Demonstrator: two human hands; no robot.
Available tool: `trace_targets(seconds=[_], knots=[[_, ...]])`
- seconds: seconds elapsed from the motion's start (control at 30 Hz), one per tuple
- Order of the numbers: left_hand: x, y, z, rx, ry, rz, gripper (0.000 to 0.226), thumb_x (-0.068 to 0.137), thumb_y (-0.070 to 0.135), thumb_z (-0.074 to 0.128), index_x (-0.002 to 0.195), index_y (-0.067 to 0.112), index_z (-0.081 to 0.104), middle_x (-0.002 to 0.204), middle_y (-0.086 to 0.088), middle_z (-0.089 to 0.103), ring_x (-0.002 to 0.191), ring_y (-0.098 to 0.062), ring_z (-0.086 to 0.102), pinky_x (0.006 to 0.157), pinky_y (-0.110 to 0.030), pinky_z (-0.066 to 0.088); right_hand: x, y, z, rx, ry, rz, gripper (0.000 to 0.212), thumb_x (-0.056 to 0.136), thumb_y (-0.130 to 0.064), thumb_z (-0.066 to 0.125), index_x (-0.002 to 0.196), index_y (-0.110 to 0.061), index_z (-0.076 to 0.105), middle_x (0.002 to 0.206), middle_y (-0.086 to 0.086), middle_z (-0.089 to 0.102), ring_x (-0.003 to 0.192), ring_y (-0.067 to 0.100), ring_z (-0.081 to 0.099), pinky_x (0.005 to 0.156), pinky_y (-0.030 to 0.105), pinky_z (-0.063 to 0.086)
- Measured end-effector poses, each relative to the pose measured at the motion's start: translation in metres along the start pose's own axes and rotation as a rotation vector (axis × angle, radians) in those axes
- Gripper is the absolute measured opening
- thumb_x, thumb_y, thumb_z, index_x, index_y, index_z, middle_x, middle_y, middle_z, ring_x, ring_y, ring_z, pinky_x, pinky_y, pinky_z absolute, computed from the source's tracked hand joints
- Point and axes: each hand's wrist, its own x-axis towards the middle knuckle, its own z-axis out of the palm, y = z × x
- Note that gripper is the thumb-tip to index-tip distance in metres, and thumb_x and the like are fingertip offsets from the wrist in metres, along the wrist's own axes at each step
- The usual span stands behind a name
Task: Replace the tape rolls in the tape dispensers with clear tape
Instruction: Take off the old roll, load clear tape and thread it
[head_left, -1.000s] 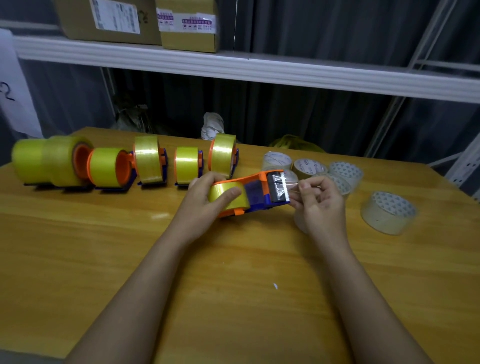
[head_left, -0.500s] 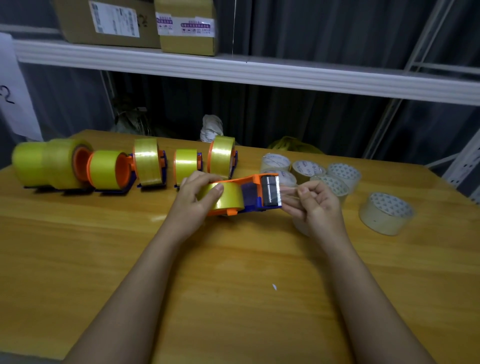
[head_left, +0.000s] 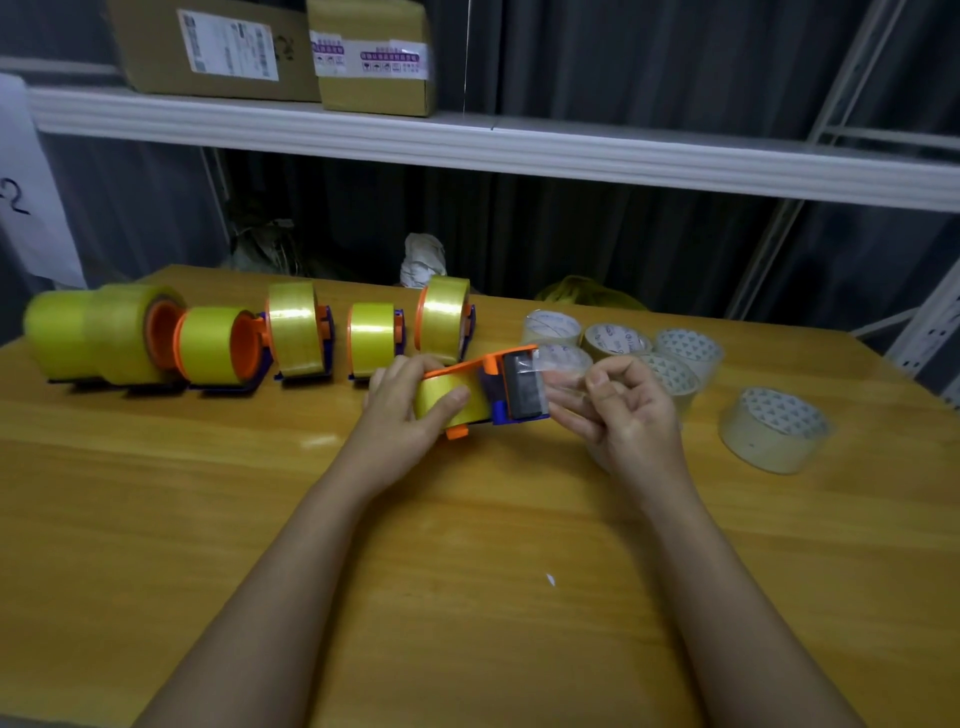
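Note:
An orange and blue tape dispenser lies on its side at the table's middle, loaded with a yellow tape roll. My left hand grips that roll, thumb across its face. At the dispenser's cutter end my right hand pinches the loose clear-looking tape end between thumb and fingers. Several clear tape rolls lie behind my right hand, and one more clear roll sits apart at the right.
A row of dispensers with yellow rolls stands along the table's back left. The wooden table reaches to the frame's bottom. A white shelf with cardboard boxes hangs above the back edge.
The dispenser has shifted slightly left and back while my right hand kept its pinch on the tape end, which now stretches out from the cutter.

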Motion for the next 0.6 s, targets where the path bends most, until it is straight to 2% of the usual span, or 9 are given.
trace_targets(seconds=[0.07, 0.17, 0.3, 0.37, 0.53, 0.6], knots=[[0.0004, 0.0001, -0.0003, -0.023, 0.001, 0.001, 0.02, 0.094, 0.035, 0.053, 0.11, 0.023, 0.054, 0.105, 0.012, 0.047, 0.11, -0.01, 0.037, 0.092, -0.028, 0.034, 0.0001, 0.0001, 0.0001, 0.003, -0.021, 0.022, 0.013, 0.098, -0.007, 0.043, 0.086, -0.009, 0.048, 0.099, 0.021, 0.068, 0.084, 0.021, 0.073, 0.068, 0.025, 0.058], [0.0003, 0.0005, -0.002, -0.073, 0.017, 0.005, 0.019, 0.096, 0.031, 0.05, 0.114, 0.025, 0.054, 0.106, 0.011, 0.048, 0.114, -0.013, 0.038, 0.089, -0.023, 0.036, -0.0009, 0.0005, 0.0005, 0.036, -0.048, 0.063, 0.017, 0.099, -0.003, 0.04, 0.084, -0.008, 0.047, 0.096, 0.014, 0.069, 0.08, 0.015, 0.073, 0.068, 0.023, 0.058], [-0.0005, -0.0017, -0.0038, -0.119, 0.023, -0.016, 0.018, 0.098, 0.03, 0.048, 0.115, 0.031, 0.055, 0.107, 0.02, 0.046, 0.117, -0.017, 0.041, 0.1, -0.047, 0.042, -0.0017, 0.0007, -0.0002, 0.085, -0.049, 0.107, 0.017, 0.099, -0.003, 0.039, 0.084, -0.007, 0.046, 0.104, 0.023, 0.065, 0.081, 0.017, 0.073, 0.069, 0.024, 0.058], [-0.0008, -0.0022, -0.0037, -0.13, 0.029, -0.015, 0.018, 0.098, 0.03, 0.048, 0.115, 0.032, 0.054, 0.107, 0.021, 0.047, 0.119, -0.018, 0.041, 0.1, -0.049, 0.041, -0.0026, -0.0004, -0.0005, 0.107, -0.043, 0.129, 0.017, 0.099, -0.002, 0.04, 0.084, -0.007, 0.047, 0.107, 0.028, 0.062, 0.082, 0.018, 0.073, 0.069, 0.024, 0.059], [-0.0006, -0.0006, -0.0003, -0.106, 0.068, 0.013, 0.012, 0.099, 0.023, 0.047, 0.108, 0.025, 0.055, 0.1, 0.019, 0.047, 0.113, -0.017, 0.042, 0.096, -0.034, 0.038, -0.002, -0.0032, -0.0015, 0.156, -0.047, 0.116, 0.013, 0.092, -0.008, 0.053, 0.079, -0.006, 0.055, 0.098, 0.026, 0.067, 0.083, 0.026, 0.071, 0.068, 0.029, 0.06], [0.0, -0.0009, 0.0007, -0.099, 0.105, 0.025, 0.011, 0.099, 0.022, 0.049, 0.105, 0.019, 0.057, 0.096, 0.02, 0.047, 0.109, -0.018, 0.044, 0.095, -0.037, 0.04, -0.0019, -0.0039, -0.0012, 0.167, -0.036, 0.09, 0.007, 0.088, -0.012, 0.062, 0.083, -0.009, 0.061, 0.095, 0.022, 0.069, 0.083, 0.026, 0.072, 0.069, 0.03, 0.059]])
